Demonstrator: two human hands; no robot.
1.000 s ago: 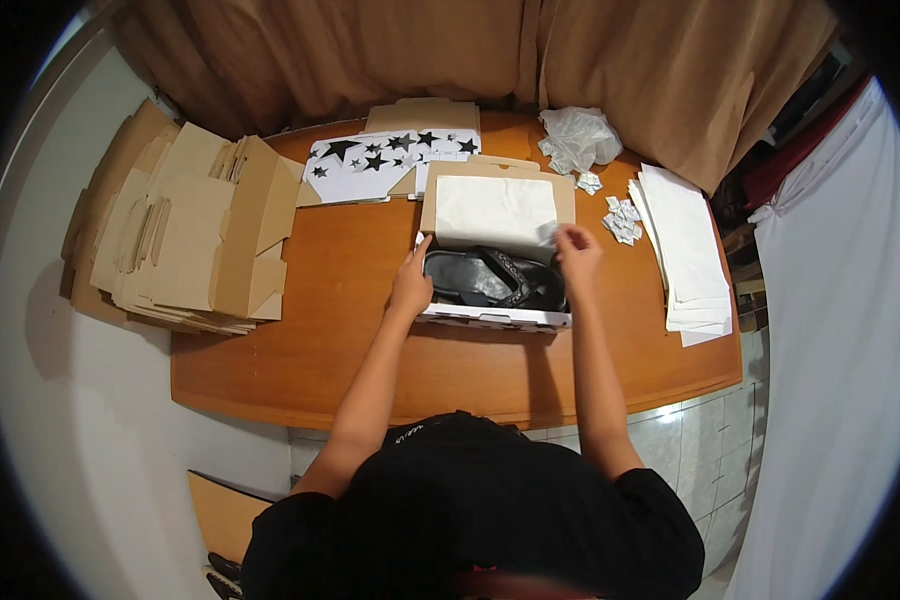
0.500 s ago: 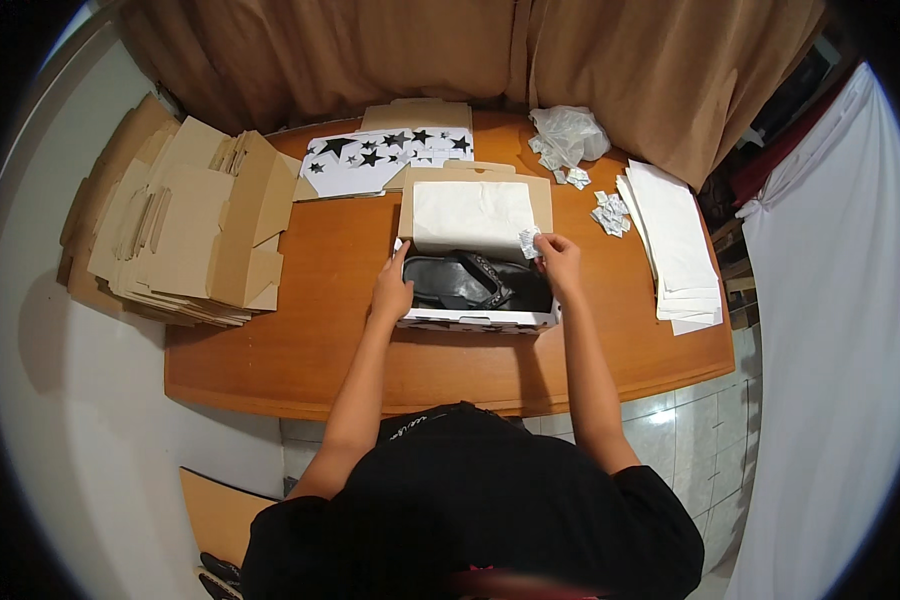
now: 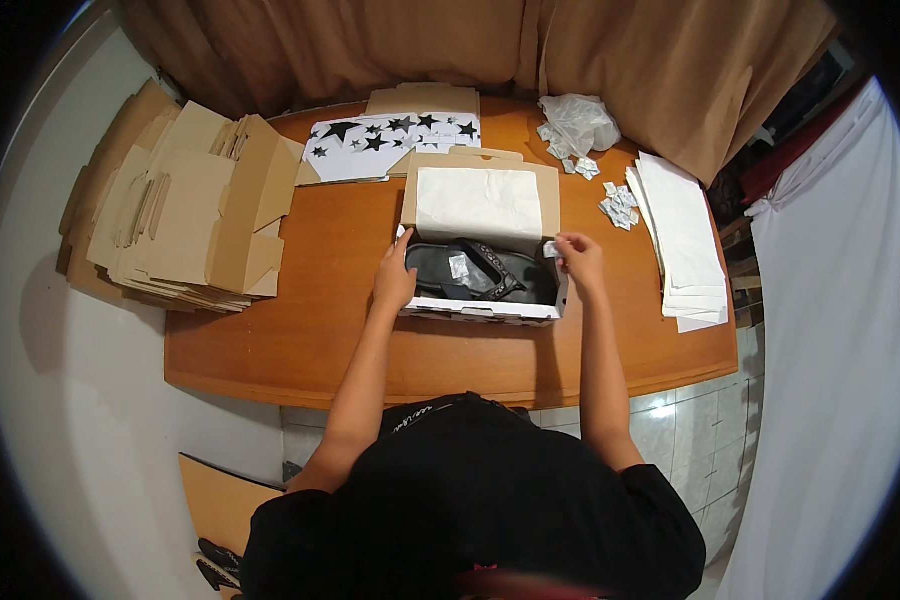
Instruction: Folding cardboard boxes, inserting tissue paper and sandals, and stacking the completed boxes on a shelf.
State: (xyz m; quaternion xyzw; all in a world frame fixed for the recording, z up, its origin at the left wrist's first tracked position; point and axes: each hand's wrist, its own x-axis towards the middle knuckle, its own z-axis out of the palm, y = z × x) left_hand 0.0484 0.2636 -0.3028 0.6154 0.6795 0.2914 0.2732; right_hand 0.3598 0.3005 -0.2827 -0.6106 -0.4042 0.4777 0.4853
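Note:
An open cardboard shoe box (image 3: 480,312) stands at the middle of the wooden table (image 3: 300,340). Black sandals (image 3: 490,275) lie inside it, with a small white packet (image 3: 458,265) on top of them. A white tissue sheet (image 3: 478,200) rests on the opened lid. My left hand (image 3: 395,282) grips the box's left wall. My right hand (image 3: 580,260) is at the box's far right corner and pinches a small white packet (image 3: 550,248) between its fingertips.
Flattened cardboard boxes (image 3: 185,215) are stacked at the table's left end. A star-printed sheet (image 3: 390,140) lies behind the box. At the right are a clear plastic bag (image 3: 580,120), loose white packets (image 3: 620,205) and a stack of white paper (image 3: 680,240).
Both hands stay at the box's two sides with only small shifts. The view has tilted slightly, so the table sits a little differently in the picture.

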